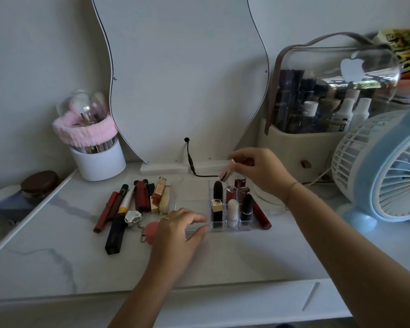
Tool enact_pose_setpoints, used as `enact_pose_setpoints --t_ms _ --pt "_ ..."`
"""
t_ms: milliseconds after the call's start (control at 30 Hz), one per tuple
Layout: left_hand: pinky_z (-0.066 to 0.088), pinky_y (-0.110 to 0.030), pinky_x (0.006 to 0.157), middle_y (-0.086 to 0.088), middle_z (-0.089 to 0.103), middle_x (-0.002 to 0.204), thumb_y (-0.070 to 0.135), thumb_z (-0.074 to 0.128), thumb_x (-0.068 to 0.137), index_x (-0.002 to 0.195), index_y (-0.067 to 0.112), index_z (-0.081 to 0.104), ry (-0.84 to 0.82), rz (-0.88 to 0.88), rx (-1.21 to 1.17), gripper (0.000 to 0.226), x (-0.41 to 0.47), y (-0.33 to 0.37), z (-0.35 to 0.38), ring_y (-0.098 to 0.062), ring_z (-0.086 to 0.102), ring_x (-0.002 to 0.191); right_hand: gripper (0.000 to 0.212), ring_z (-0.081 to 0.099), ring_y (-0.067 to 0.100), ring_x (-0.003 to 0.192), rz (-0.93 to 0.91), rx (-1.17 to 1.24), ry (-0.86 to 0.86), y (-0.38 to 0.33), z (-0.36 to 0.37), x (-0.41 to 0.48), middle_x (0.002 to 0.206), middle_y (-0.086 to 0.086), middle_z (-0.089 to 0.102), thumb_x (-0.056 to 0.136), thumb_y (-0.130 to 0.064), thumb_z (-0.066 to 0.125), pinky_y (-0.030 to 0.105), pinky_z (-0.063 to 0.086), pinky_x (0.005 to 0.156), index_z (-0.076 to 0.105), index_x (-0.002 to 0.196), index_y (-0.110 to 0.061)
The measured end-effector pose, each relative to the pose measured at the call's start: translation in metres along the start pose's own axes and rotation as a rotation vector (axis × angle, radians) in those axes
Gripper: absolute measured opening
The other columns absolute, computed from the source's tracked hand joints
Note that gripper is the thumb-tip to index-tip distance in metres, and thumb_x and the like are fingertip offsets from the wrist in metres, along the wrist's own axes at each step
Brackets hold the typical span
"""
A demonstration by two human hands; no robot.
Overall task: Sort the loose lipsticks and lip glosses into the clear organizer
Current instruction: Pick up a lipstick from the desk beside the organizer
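Two hands | left hand (178, 229) holds organizer (245, 225) | right hand (262, 170) pinches pink lipstick (227, 172)

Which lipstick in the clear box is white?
The short white tube in the front row of the organizer, between the black-and-gold lipstick and the all-black lipstick.
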State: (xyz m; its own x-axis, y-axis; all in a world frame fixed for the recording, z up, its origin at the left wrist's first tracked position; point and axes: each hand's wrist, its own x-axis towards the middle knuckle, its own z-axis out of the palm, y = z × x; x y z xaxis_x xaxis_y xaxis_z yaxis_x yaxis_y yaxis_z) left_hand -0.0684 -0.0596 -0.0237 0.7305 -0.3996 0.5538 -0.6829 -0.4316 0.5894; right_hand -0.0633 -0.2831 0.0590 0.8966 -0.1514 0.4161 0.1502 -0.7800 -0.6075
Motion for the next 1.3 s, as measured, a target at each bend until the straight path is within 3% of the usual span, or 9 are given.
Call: enact_pose_setpoints --t_ms 133,333,533,833,1033,1133,1233,1300 --pt "0.050 -0.031 0.079 0.008 0.069 0.088 0.014 0.076 0.077 0.089 0.016 0.074 0.003 0.011 -0.001 0.013 0.001 -0.001 0.000 -0.008 0.062 0.087 0.023 0.062 0.003 0.080 -0.024 -0.118 -0.139 0.000 0.003 0.012 0.091 -0.006 0.066 0.084 -0.027 0.063 0.021 0.054 0.078 0.063 0.106 -0.018" --pt "0.049 -0.031 0.080 0.010 0.068 0.088 0.015 0.074 0.078 0.090 0.018 0.073 0.001 0.002 -0.015 0.012 0.001 -0.001 0.000 -0.006 0.061 0.088 0.024 0.058 0.000 0.076 -0.112 -0.265 -0.279 -0.008 0.001 0.018 0.095 -0.005 0.067 0.082 -0.025 0.067 0.009 0.046 0.070 0.066 0.105 -0.020" --pt "0.049 -0.030 0.079 0.009 0.068 0.088 0.014 0.074 0.078 0.089 0.017 0.074 0.001 0.006 -0.014 0.012 0.001 0.000 -0.001 -0.007 0.061 0.087 0.027 0.062 0.013 0.091 -0.134 -0.386 -0.389 -0.021 0.004 0.018 0.103 0.000 0.069 0.082 -0.017 0.066 0.027 0.050 0.088 0.069 0.109 -0.020" --pt "0.050 -0.031 0.077 0.009 0.069 0.087 0.016 0.074 0.078 0.089 0.017 0.074 -0.001 0.007 -0.011 0.010 0.000 0.001 -0.002 -0.007 0.062 0.087 0.028 0.055 0.018 0.097 -0.176 -0.480 -0.517 -0.018 0.002 0.019 0.109 0.004 0.061 0.090 -0.016 0.055 0.032 0.047 0.089 0.066 0.115 -0.021" --pt "0.049 -0.031 0.079 0.011 0.068 0.087 0.016 0.074 0.078 0.088 0.018 0.073 0.000 -0.004 -0.012 0.010 0.000 0.001 -0.002 -0.005 0.061 0.088 0.030 0.052 0.007 0.082 -0.166 -0.390 -0.487 -0.008 0.001 0.019 0.105 -0.002 0.061 0.089 -0.011 0.054 0.013 0.040 0.072 0.067 0.113 -0.022" --pt "0.049 -0.032 0.080 0.013 0.067 0.087 0.016 0.074 0.078 0.088 0.019 0.073 -0.002 -0.008 -0.010 0.010 0.000 0.001 -0.001 -0.005 0.060 0.088 0.028 0.055 0.005 0.086 -0.146 -0.291 -0.432 -0.005 -0.004 0.016 0.104 -0.006 0.060 0.089 -0.012 0.056 0.017 0.046 0.081 0.066 0.113 -0.022" --pt "0.049 -0.031 0.080 0.014 0.067 0.086 0.017 0.075 0.077 0.087 0.020 0.073 0.001 0.000 -0.008 0.010 -0.001 0.001 -0.001 -0.002 0.060 0.088 0.026 0.059 0.001 0.086 -0.104 -0.155 -0.273 0.002 -0.012 0.009 0.102 -0.012 0.060 0.088 -0.016 0.057 0.014 0.049 0.082 0.065 0.112 -0.021" --pt "0.049 -0.030 0.080 0.014 0.067 0.086 0.017 0.075 0.077 0.087 0.020 0.073 0.002 0.003 -0.009 0.010 0.000 0.000 0.000 -0.002 0.060 0.088 0.025 0.058 -0.007 0.080 -0.048 -0.106 -0.124 0.010 -0.017 0.001 0.093 -0.019 0.059 0.087 -0.018 0.058 0.005 0.047 0.075 0.065 0.111 -0.022"
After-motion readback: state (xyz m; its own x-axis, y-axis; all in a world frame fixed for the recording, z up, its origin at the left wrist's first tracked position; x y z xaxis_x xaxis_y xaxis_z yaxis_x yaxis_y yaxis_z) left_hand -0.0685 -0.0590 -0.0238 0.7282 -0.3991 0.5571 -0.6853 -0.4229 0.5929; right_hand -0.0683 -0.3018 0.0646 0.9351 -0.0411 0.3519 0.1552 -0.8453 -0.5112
